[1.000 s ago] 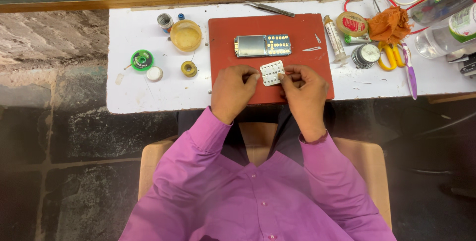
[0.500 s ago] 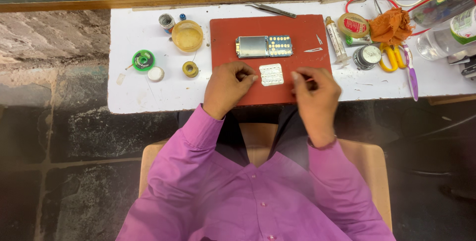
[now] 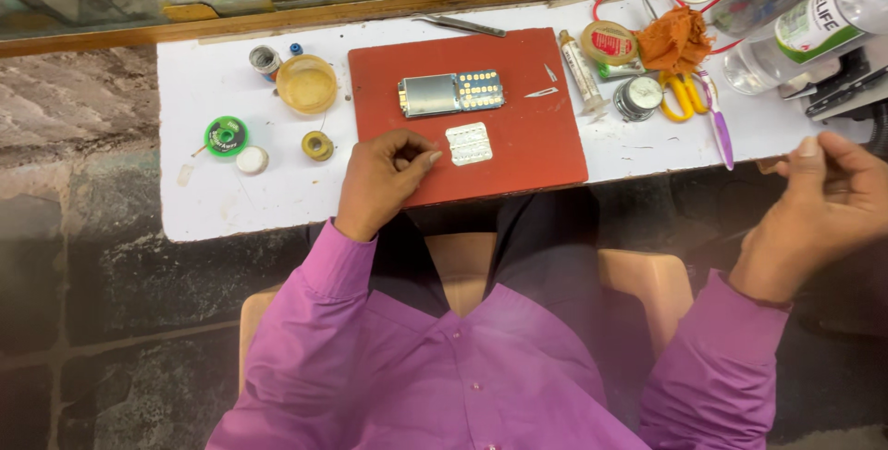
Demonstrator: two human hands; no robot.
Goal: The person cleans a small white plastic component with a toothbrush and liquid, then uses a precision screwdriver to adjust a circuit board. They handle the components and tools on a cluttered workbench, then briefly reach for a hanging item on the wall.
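Fingers (image 3: 412,159) of left hand (image 3: 381,177) loosely curled, holding nothing, resting on red work mat (image 3: 546,149) just left of white keypad membrane (image 3: 469,143). Right hand (image 3: 823,205) off past table's right edge, fingers half curled, contents impossible to tell. Above membrane: opened phone body (image 3: 450,94). Smaller still: metal tweezers (image 3: 542,92) on mat's right part.

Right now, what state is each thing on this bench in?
Opened-up phone with keypad: flat on the red mat.
Small white keypad sheet: lying loose, untouched.
Left hand: resting on mat, empty.
Right hand: off the table, fingers curled.
Yellow-handled scissors: closed.
Round amber dish: uncovered.
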